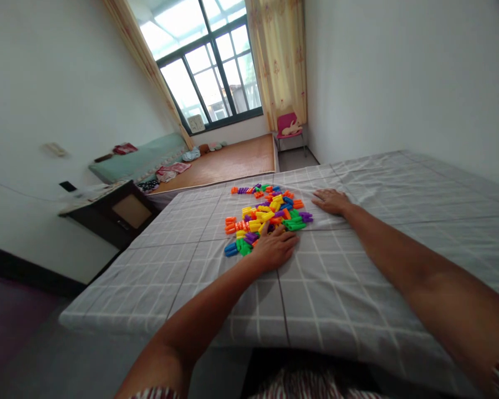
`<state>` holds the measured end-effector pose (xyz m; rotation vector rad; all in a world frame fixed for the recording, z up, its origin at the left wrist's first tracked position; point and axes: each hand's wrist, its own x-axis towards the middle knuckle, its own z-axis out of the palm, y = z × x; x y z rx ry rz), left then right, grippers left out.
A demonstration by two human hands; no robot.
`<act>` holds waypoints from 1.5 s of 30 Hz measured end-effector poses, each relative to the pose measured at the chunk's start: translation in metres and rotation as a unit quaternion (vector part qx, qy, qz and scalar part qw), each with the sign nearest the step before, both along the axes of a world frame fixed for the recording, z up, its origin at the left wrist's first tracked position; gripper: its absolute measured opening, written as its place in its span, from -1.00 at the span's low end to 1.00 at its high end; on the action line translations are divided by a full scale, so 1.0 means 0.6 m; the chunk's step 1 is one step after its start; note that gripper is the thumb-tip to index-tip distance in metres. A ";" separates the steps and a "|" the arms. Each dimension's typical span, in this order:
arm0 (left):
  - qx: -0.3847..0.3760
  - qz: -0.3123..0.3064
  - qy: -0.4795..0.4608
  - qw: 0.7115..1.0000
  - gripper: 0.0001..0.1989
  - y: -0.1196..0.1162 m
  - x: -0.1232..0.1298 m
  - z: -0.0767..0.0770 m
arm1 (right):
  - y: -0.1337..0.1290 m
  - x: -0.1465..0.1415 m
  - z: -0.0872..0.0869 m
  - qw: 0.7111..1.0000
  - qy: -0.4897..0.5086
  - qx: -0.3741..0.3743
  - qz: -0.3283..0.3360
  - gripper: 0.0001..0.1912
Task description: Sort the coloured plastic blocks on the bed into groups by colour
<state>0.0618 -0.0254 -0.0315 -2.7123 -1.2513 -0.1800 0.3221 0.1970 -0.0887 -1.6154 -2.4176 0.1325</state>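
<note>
A loose heap of bright plastic building pieces (264,216) in orange, yellow, green, purple and blue lies on a grey checked cloth (332,299). My left hand (274,246) rests at the heap's near edge, fingers spread over some pieces; what lies beneath the fingertips is partly hidden. Flat on the cloth, right of the heap, is my right hand (330,200), its fingers stretched out and touching no piece. Behind the heap, a short row of joined pieces (245,190), orange and purple, sits at the far side.
A low bed (241,158) with a brown mat stands beyond the cloth, below a window (212,66). At the left is a dark cabinet (128,216). A pink chair (289,126) holding a soft toy stands by the curtain (278,66). A white wall (419,77) runs along the right.
</note>
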 end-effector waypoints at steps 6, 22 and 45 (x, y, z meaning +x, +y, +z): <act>-0.008 -0.022 -0.028 0.999 -0.61 0.005 -0.009 -0.005 | -0.018 0.056 0.007 0.998 -0.024 -0.015 -0.063 -0.35; 0.057 -0.096 0.018 0.994 -0.72 -0.010 0.087 -0.016 | -0.021 0.044 -0.001 0.996 -0.050 -0.014 -0.077 -0.32; 0.026 0.123 -0.041 0.991 -0.77 0.072 -0.053 0.008 | -0.072 -0.218 0.123 0.952 0.201 -0.089 0.212 -0.59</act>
